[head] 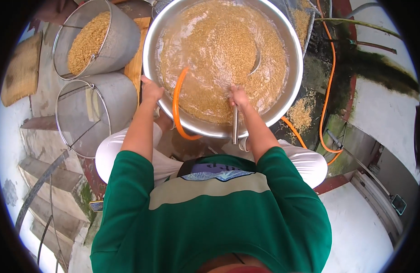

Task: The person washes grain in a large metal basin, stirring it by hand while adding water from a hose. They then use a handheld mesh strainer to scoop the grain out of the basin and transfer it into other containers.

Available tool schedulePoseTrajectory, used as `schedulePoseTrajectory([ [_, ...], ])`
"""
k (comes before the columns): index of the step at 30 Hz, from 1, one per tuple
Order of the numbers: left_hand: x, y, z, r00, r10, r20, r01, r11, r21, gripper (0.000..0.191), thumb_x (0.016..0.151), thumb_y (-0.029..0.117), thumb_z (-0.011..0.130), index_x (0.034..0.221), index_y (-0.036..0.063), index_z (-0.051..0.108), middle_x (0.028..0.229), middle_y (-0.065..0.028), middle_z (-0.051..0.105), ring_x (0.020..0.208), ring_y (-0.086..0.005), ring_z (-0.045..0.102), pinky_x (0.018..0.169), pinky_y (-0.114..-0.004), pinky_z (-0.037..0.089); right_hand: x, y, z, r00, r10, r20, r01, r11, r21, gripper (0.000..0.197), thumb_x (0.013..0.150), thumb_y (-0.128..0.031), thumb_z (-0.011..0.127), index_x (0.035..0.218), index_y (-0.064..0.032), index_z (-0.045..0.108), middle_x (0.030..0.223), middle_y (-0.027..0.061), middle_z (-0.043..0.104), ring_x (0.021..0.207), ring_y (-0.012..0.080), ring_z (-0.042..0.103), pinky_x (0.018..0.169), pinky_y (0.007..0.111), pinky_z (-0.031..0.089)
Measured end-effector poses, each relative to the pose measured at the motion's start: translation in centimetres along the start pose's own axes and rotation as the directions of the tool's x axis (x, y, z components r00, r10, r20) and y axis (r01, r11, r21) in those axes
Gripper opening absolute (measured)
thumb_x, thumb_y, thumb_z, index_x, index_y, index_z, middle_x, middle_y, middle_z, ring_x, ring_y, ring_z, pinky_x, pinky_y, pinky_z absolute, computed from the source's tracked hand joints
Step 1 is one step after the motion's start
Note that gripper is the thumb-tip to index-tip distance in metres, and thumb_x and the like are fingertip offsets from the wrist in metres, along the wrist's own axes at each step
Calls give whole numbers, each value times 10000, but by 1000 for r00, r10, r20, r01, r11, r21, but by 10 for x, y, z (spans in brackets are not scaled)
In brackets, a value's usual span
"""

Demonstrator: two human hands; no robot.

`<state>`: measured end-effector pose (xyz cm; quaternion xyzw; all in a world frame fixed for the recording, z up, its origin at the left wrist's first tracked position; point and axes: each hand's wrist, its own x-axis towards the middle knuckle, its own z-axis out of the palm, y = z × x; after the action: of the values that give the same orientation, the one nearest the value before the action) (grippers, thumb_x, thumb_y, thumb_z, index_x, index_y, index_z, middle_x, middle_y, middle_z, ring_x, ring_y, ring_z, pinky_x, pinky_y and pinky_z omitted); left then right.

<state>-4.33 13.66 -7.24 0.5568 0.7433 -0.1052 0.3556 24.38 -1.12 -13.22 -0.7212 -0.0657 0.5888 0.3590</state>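
A large round metal basin [299, 68] stands before me, full of water and floating or soaking grain [216, 44]. My left hand [152, 89] rests at the basin's left rim, its fingers on the edge. Near the front inside, my right hand [238, 96] grips the ribbed metal handle of a ladle [235, 124]; its curved head [257, 63] shows partly above the grain, the rest being under the surface. An orange hose [176, 99] bends over the front rim into the water, between my hands.
Two metal buckets lie at the left: one holding grain [90, 42], one beside it [83, 116]. A wooden board [131, 70] lies behind them. Spilled grain [301, 111] and orange hose [327, 99] lie on the right. Concrete steps [54, 172] are at the lower left.
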Motion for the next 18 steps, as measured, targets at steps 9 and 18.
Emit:
schedulePoseTrajectory([
  [9, 4, -2, -1, 999, -2, 39, 4, 999, -42, 804, 734, 163, 668, 1255, -17, 82, 1200, -262, 424, 1062, -364, 491, 894, -388, 427, -33, -39, 14, 933, 55, 355, -179, 928, 327, 223, 919, -308, 432, 819, -114, 386, 529, -32, 339, 386, 58, 291, 313, 195, 248],
  [18, 12, -4, 2, 997, -48, 63, 51, 998, -35, 912, 737, 165, 663, 1324, 17, -19, 1248, -263, 379, 1118, -354, 453, 927, -386, 400, -108, -71, -9, 962, -13, 274, -52, 972, 230, 203, 924, -303, 425, 835, -121, 412, 533, -47, 330, 380, 45, 277, 308, 190, 224],
])
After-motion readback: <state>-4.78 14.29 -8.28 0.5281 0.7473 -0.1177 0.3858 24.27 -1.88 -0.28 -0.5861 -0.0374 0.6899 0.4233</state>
